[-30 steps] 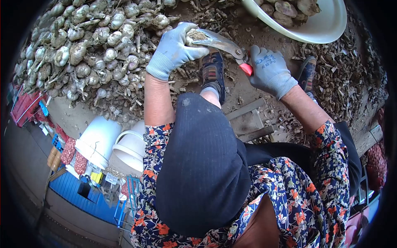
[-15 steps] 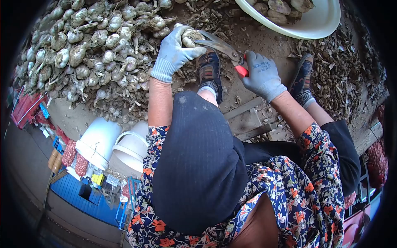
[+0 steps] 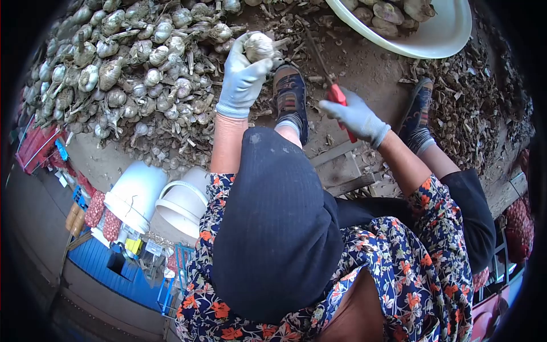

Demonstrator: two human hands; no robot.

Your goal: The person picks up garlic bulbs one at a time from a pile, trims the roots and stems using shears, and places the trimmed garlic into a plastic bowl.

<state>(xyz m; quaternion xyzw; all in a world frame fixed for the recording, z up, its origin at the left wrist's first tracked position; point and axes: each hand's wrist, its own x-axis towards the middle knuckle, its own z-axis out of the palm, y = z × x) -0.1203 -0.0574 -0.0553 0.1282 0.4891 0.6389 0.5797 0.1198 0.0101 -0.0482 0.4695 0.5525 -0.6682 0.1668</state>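
A whitish garlic bulb point(image 3: 259, 47) with a short stem is held between the fingers and thumb of my left hand point(image 3: 241, 80), which wears a grey glove. My right hand point(image 3: 359, 117), gloved alike, is closed round the red handles of a pair of shears point(image 3: 337, 98). The dark blades point up and away, a little to the right of the bulb and apart from it. Left of my left hand lies a big heap of garlic bulbs point(image 3: 142, 74) with dry stems.
A pale tub point(image 3: 437, 44) with bulbs stands at the top right. Dry scraps point(image 3: 467, 108) cover the ground by my right shoe point(image 3: 419, 108). Two white buckets point(image 3: 134, 196) are at the lower left. A wooden frame point(image 3: 353, 183) lies between my legs.
The shears have come away from the bulb, their blades now pointing up. My right hand has shifted slightly down and left. The bulb has been turned in my left hand.
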